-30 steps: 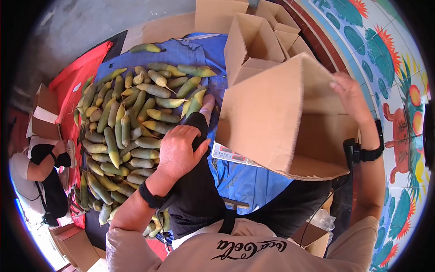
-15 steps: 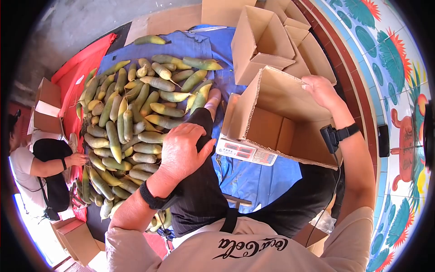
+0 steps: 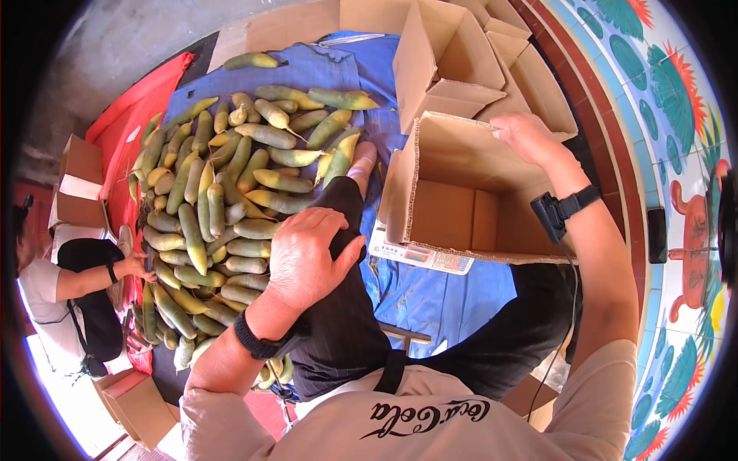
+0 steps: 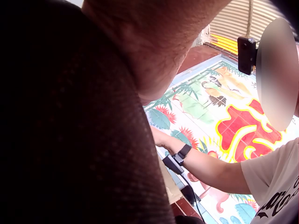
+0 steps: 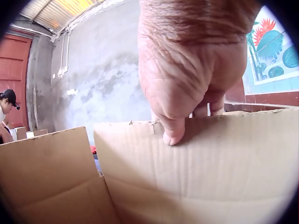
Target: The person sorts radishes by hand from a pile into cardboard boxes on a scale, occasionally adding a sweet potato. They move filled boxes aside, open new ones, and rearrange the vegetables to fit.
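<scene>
In the head view my right hand [image 3: 529, 140] grips the top edge of an open, empty cardboard box [image 3: 480, 157]; the right wrist view shows the thumb of that hand [image 5: 191, 88] on one face of the cardboard wall [image 5: 210, 158], other fingers behind it. The box sits on a white scale [image 3: 421, 257], its opening towards me. My left hand [image 3: 307, 250] rests on the dark-trousered knee, fingers relaxed, holding nothing. Dark cloth fills much of the left wrist view.
Many green radishes [image 3: 188, 230] lie piled on a blue sheet [image 3: 307, 77] at the left. Beyond the box stand other open boxes [image 3: 453, 54]. Another person [image 3: 61, 284] crouches at the far left, one hand at the pile. A painted wall [image 3: 684, 253] is at the right.
The box has come down from a tilted, raised position onto the scale, with my right hand still gripping its edge. The other person's hand has reached to the pile. My left hand has stayed on the knee.
</scene>
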The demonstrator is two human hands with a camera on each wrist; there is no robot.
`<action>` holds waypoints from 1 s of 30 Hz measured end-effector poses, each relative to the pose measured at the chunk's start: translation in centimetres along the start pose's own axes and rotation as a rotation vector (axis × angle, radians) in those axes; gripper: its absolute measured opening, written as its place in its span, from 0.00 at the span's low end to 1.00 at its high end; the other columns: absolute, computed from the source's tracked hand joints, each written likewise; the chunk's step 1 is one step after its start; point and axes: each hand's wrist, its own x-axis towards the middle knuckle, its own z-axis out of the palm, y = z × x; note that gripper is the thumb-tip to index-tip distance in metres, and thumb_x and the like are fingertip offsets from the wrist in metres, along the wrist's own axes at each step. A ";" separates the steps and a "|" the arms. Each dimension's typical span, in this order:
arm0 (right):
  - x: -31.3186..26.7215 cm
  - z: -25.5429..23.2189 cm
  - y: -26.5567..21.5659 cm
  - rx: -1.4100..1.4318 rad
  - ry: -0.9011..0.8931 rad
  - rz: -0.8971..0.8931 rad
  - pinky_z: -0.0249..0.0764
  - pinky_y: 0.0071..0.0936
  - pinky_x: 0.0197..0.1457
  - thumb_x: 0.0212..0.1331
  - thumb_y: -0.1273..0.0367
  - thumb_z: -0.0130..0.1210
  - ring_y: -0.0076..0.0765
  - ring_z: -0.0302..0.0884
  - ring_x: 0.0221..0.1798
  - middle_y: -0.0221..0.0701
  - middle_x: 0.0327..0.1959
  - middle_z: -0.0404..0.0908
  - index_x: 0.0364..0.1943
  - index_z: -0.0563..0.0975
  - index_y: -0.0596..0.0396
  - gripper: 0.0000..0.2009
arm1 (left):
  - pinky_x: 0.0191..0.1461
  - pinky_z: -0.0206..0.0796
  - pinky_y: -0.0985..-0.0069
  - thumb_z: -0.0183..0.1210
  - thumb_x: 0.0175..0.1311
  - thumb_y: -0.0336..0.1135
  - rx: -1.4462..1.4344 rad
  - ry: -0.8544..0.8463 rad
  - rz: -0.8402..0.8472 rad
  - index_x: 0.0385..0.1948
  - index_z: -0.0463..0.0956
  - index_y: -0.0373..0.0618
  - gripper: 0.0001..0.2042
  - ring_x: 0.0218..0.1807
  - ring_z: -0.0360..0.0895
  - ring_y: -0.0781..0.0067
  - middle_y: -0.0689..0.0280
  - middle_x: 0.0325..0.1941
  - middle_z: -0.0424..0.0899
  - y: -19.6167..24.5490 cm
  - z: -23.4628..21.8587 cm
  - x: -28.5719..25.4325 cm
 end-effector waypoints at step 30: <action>-14.9 -1.3 -4.3 0.363 0.027 0.129 0.68 0.37 0.56 0.62 0.63 0.52 0.53 0.73 0.52 0.46 0.47 0.76 0.50 0.73 0.60 0.17 | 0.46 0.70 0.65 0.62 0.54 0.39 0.081 0.016 0.022 0.31 0.77 0.40 0.11 0.42 0.78 0.54 0.58 0.37 0.82 0.1 0.6 0.0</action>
